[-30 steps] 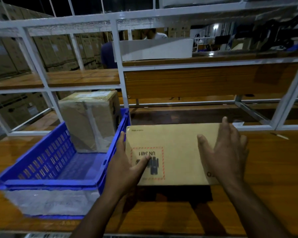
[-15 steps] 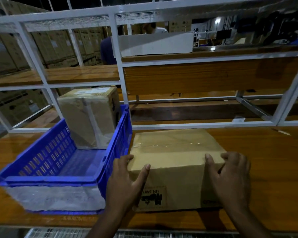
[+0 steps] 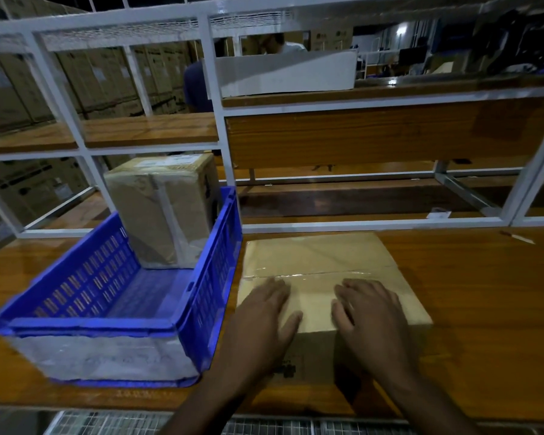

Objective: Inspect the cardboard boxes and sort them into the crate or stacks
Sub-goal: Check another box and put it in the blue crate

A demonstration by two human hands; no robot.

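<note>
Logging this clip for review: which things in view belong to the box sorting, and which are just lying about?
Part of the job:
- flat cardboard box, with left hand and right hand resting on top
- blue crate
- taped box standing in the crate

Just lying about:
- white tray on the upper shelf
- small white tag by the rack frame

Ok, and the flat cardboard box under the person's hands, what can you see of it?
The flat cardboard box is plain brown, low and wide. It lies flat on the wooden table, right beside the blue crate. Clear tape runs along its top seam, and a dark printed mark shows on the near side. The left hand and right hand both rest palm-down on its top, fingers straight.
</note>
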